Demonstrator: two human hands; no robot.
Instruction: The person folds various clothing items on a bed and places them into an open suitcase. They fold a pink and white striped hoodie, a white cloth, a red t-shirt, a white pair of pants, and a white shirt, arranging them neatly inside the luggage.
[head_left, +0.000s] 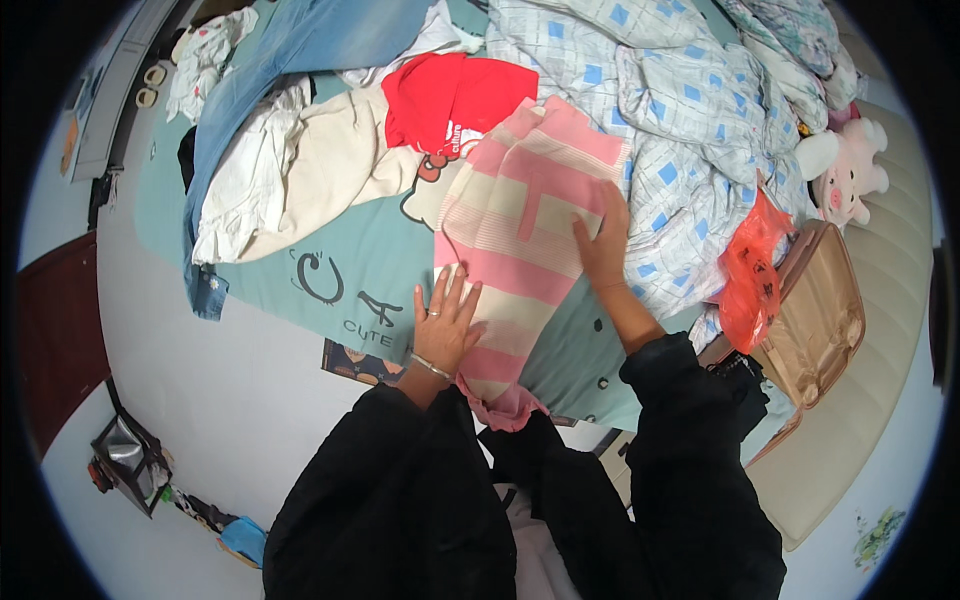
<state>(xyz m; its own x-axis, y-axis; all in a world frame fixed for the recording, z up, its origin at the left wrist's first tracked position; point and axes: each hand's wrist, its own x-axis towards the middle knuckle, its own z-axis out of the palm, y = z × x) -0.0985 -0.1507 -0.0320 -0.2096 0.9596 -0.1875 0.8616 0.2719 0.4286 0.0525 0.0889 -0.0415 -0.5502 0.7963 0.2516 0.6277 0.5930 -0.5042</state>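
Note:
A pink and cream striped knit garment (517, 255) lies lengthwise on the green bed sheet (360, 262), its ruffled pink end at the bed's near edge. My left hand (446, 322), with a ring and a bracelet, rests flat with fingers apart on the garment's left edge. On its right edge lies my right hand (606, 240), thumb and fingers spread; whether it pinches any cloth does not show. A red printed garment (457, 97) touches the far end of the striped one. Left of it are a cream garment (337, 150) and a white ruffled garment (251, 180).
Blue jeans (300, 52) stretch along the far left. A checked quilt (675, 135) is heaped at the right. Beyond it are a red plastic bag (750, 277), an open suitcase (821, 322) and a pink plush toy (844, 180). A dark patterned box (356, 362) shows below the bed edge.

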